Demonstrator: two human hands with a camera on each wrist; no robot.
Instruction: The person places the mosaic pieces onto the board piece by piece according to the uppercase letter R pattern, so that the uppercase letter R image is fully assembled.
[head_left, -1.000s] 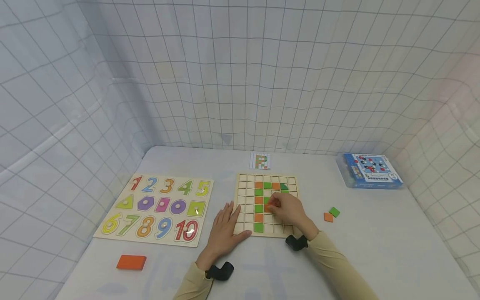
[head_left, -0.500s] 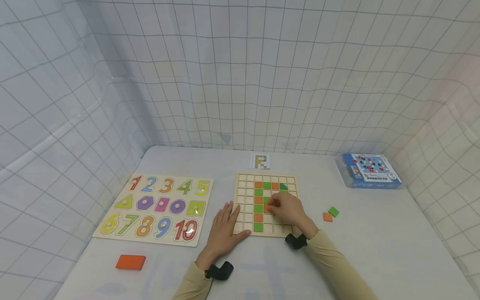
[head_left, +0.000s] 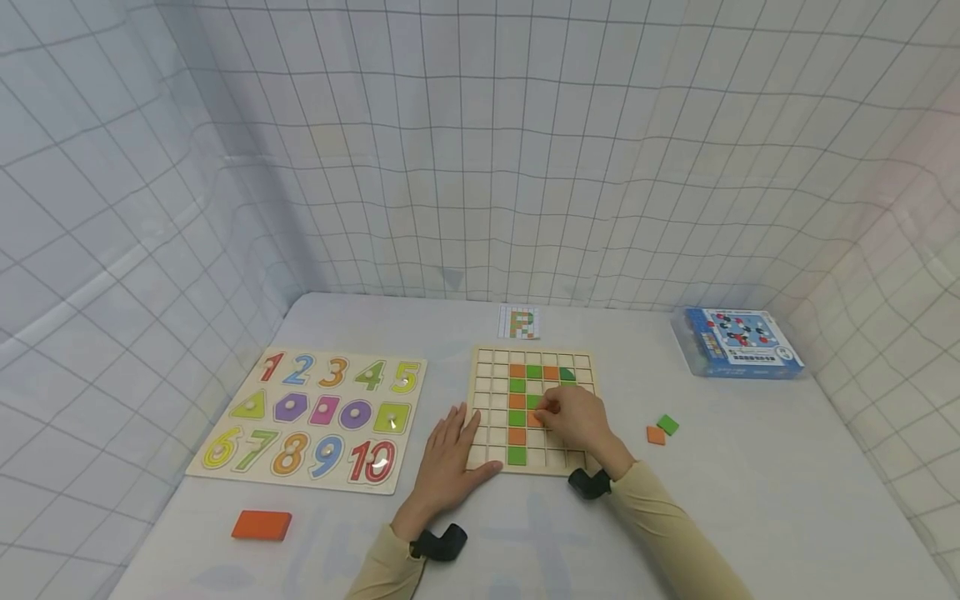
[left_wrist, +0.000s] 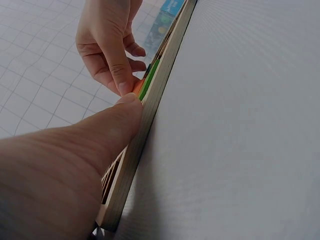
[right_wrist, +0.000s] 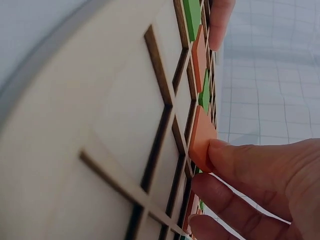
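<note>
My right hand [head_left: 579,421] is over the middle of a wooden grid board [head_left: 555,457], its thumb and fingers pinching an orange square tile [right_wrist: 201,142]. That tile sits at a grid cell, slightly tilted in the right wrist view; whether it lies fully in is hard to tell. Orange and green square tiles form a column and a top row on the board, with a dark green rounded tile [head_left: 567,373] at the row's right end. My left hand [head_left: 446,467] rests with spread, fairly straight fingers on the board's left edge, its thumb at the front edge.
Right of the board lie a loose green tile [head_left: 668,425] and a loose orange tile [head_left: 656,435]. A pattern card [head_left: 519,322] lies behind the board. At left are a number puzzle [head_left: 307,417] and an orange block [head_left: 262,525]; a blue box [head_left: 746,342] stands back right.
Less of the orange tile shows at the right fingertips than one second ago, and it appears lower in its cell. The left hand stays in place.
</note>
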